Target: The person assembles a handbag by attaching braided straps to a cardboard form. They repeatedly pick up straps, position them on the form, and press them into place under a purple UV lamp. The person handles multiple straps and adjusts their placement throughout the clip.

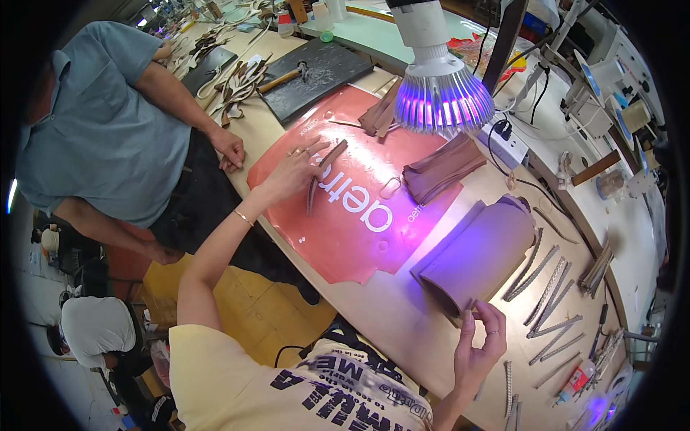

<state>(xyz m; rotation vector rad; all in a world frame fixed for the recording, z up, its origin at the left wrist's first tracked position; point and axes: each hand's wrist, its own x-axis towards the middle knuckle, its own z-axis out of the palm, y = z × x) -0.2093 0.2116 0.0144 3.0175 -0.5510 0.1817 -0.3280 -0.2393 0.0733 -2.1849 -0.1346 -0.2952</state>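
Observation:
My left hand (pixel 291 172) is over a red plastic sheet (pixel 309 248), its fingers closed on a folded brown strip (pixel 333 156) that looks like leather. My right hand (pixel 483 336) is by the near end of a large brown roll of sheet material (pixel 478 251). Its thumb and forefinger come together at the roll's lower edge; whatever is between them is too small to make out. Stacked brown pieces (pixel 444 171) lie on the sheet's right part, and more brown pieces (pixel 379 111) lie at its far edge.
A lamp glowing purple (pixel 442 90) hangs over the table. Several braided strips (pixel 546 291) and a red-labelled bottle (pixel 577 379) lie at right. A hammer (pixel 284 79) rests on a black slab (pixel 316 79). A person in a blue shirt (pixel 108 136) stands at left, one hand by the table edge.

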